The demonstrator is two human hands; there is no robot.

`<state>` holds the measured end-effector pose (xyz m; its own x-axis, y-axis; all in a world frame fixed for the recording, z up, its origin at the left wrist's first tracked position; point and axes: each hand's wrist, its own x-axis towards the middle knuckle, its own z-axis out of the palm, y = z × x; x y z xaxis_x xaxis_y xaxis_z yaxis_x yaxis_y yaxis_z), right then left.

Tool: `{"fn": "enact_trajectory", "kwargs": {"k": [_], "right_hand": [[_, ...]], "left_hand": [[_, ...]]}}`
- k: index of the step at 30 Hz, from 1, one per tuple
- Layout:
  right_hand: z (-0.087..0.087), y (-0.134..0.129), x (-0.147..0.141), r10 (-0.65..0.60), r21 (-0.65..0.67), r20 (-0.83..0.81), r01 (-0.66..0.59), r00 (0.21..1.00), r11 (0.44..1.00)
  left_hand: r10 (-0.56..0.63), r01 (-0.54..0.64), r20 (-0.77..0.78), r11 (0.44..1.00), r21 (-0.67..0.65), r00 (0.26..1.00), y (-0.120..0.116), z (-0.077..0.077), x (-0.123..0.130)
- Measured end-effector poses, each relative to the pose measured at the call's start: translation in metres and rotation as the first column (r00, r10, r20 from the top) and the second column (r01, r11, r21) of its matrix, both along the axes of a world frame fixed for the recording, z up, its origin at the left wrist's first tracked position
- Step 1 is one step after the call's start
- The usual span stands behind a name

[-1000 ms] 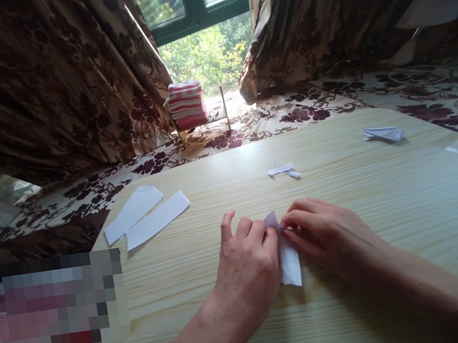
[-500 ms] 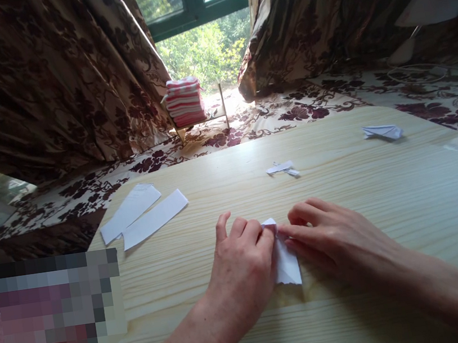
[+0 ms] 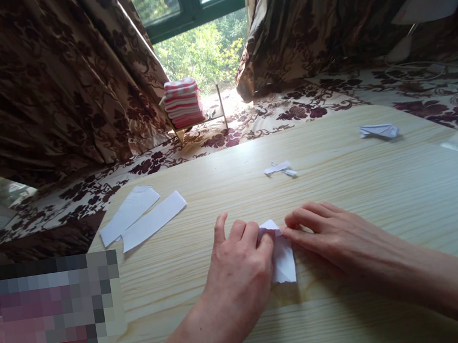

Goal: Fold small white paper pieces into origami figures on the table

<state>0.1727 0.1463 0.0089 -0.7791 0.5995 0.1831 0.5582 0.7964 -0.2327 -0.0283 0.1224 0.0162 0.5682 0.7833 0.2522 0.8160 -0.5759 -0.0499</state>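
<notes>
A small white piece of paper (image 3: 283,263) lies on the pale wooden table (image 3: 165,294), its top end folded and its lower edge ragged. My left hand (image 3: 240,263) covers the paper's left side, fingers closed on it near the fold, with one finger raised. From the right, my right hand (image 3: 331,231) pinches the paper's edge by the fold between fingertips.
Two long white paper strips (image 3: 154,220) lie at the table's left. Small paper scraps (image 3: 280,169) sit beyond my hands, and a folded paper piece (image 3: 380,131) is at the far right. Behind the table, striped cloths (image 3: 183,103) are stacked on a small rack.
My right fingertips have shifted slightly at the fold, and more of the paper's folded top now shows between my hands. The whole view has moved a little.
</notes>
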Motion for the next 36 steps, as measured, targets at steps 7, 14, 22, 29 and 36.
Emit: {"fn": "enact_trajectory", "kwargs": {"k": [7, 14, 22, 29, 36], "right_hand": [[-0.001, -0.001, -0.003, -0.019, 0.127, 0.034, 0.014, 0.999, 0.992], [-0.004, 0.0, -0.002, -0.015, 0.217, 0.067, 0.0, 0.998, 0.976], [-0.002, 0.0, -0.004, -0.03, 0.237, 0.068, 0.013, 0.997, 0.971], [-0.003, 0.0, -0.004, -0.024, 0.171, 0.039, 0.017, 0.999, 0.985], [-0.005, -0.001, 0.002, -0.001, 0.108, 0.04, -0.003, 0.999, 0.994]], "left_hand": [[0.007, -0.005, 0.043, 0.999, -0.045, 0.999, -0.002, 0.001, -0.004], [-0.019, 0.028, 0.079, 0.993, -0.117, 0.997, -0.001, 0.002, -0.01], [-0.012, 0.037, 0.152, 0.985, -0.168, 0.988, 0.003, 0.004, -0.013], [-0.015, 0.044, 0.152, 0.981, -0.189, 0.988, 0.005, 0.003, -0.012], [-0.02, 0.036, 0.094, 0.985, -0.17, 0.995, 0.001, 0.001, -0.013]]}}
